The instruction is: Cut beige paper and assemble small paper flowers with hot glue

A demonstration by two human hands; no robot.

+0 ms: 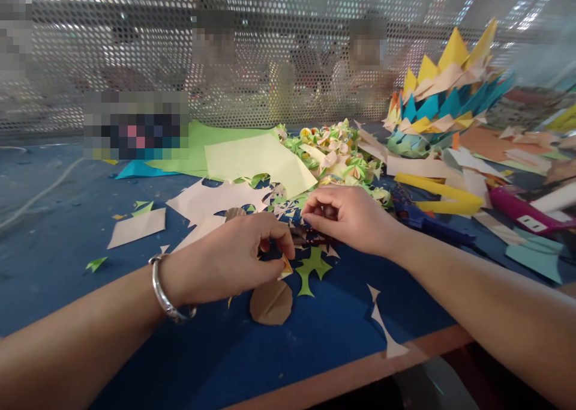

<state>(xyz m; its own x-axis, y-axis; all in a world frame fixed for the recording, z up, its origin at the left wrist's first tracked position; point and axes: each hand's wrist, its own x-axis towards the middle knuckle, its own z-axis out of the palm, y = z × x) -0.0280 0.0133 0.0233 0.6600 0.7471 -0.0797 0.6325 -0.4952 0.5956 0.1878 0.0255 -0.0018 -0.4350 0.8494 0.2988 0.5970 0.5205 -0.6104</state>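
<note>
My left hand [238,251], with a silver bangle [161,293] at its wrist, is closed in a pinch on a small yellow-orange paper piece [286,268]. Just below those fingertips lies a round brown cardboard disc [271,304]. My right hand [348,218] hovers to the right with fingers curled and thumb near the forefinger; whatever they hold, if anything, is hidden. Between and below the hands is a green paper offcut [312,271]. Dark small items behind the fingertips are too blurred to name.
Behind the hands are pale yellow and green sheets [261,158] and a heap of small folded paper pieces [337,152]. A layered, pointed paper construction [450,92] stands back right. A blue glue gun [427,221] and a purple tool [524,209] lie right. A perforated metal screen [252,80] borders the table.
</note>
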